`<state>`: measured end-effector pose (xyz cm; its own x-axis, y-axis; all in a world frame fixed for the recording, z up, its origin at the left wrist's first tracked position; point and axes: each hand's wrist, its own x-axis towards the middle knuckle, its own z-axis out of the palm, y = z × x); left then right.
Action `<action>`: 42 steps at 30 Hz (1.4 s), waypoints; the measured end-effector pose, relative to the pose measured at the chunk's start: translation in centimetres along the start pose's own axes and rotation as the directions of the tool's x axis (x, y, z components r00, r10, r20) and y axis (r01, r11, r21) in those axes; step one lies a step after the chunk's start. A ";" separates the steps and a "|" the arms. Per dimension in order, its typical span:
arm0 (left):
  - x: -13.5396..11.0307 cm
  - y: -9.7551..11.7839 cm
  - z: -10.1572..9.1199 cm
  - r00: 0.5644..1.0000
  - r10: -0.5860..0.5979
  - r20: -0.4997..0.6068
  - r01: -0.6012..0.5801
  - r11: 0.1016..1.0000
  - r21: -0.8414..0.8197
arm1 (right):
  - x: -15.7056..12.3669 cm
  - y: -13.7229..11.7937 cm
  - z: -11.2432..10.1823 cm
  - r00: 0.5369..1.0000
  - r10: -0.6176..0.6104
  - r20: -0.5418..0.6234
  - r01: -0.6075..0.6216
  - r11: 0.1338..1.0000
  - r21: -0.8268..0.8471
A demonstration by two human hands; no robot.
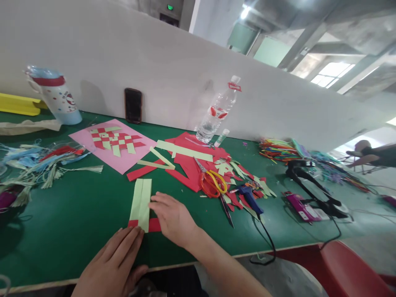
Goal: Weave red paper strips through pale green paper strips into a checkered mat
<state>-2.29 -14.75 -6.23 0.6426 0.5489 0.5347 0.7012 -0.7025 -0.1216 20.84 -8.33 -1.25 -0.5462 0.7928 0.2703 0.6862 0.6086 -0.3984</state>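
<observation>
Apparently aligning green strips (140, 200): left hand (113, 255) open, thumb apart; right hand (175, 218), grip unclear; next move needs squared edges.

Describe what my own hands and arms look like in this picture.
Both your left hand and right hand are bare: no gloves, and no rings that I can see. Your right forearm shows no sleeve, watch or bracelet as far as the picture's bottom edge. Your left forearm is cut off, so I can't tell about a sleeve there.
</observation>
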 end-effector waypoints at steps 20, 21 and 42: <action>1.7 -0.3 -1.1 0.993 -0.020 -0.117 0.018 1.000 -0.024 | 5.8 2.9 -2.8 0.885 0.086 0.458 -0.072 0.996 -0.049; 1.7 -0.3 -1.1 0.993 -0.024 -0.119 0.021 0.999 -0.025 | 5.4 2.6 -3.1 0.896 0.098 0.433 -0.082 0.995 -0.055; 1.6 -1.3 -1.2 0.999 0.016 -0.042 -0.018 0.998 -0.055 | 0.4 0.9 -1.3 0.928 0.004 0.371 0.020 0.998 -0.059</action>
<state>-2.56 -13.46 -4.23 0.6403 0.5182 0.5670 0.6713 -0.7363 -0.0851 21.86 -7.48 -0.36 -0.6831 0.7264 -0.0759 0.7023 0.6249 -0.3410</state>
